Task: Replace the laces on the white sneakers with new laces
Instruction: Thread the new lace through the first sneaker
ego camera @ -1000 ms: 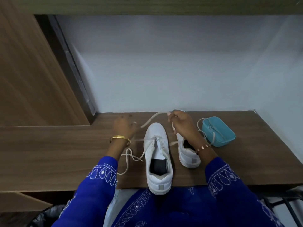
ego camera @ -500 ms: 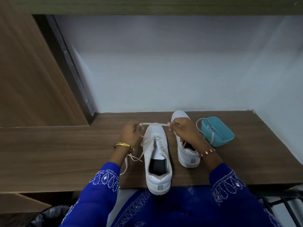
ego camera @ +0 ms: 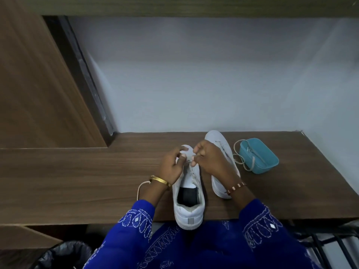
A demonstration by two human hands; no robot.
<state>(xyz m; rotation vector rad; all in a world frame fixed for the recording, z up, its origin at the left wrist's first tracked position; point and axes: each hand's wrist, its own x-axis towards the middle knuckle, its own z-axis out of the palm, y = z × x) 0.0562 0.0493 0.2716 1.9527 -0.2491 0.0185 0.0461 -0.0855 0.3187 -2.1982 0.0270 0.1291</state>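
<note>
Two white sneakers stand on the wooden shelf. The near sneaker points away from me, its heel at the shelf's front edge. My left hand and my right hand meet over its toe end, each pinching the cream lace between thumb and fingers close to the front eyelets. A loose loop of lace lies on the shelf behind my left wrist. The second sneaker sits to the right, mostly hidden by my right hand and forearm.
A teal plastic box stands at the right with cream laces draped over its rim. A pale wall rises behind the shelf, a wooden panel to the left. A black bin bag sits below left, a dark rack below right.
My hands, held apart with the lace stretched between them, have come together over the near sneaker's toe. The lace loop on the left has shortened.
</note>
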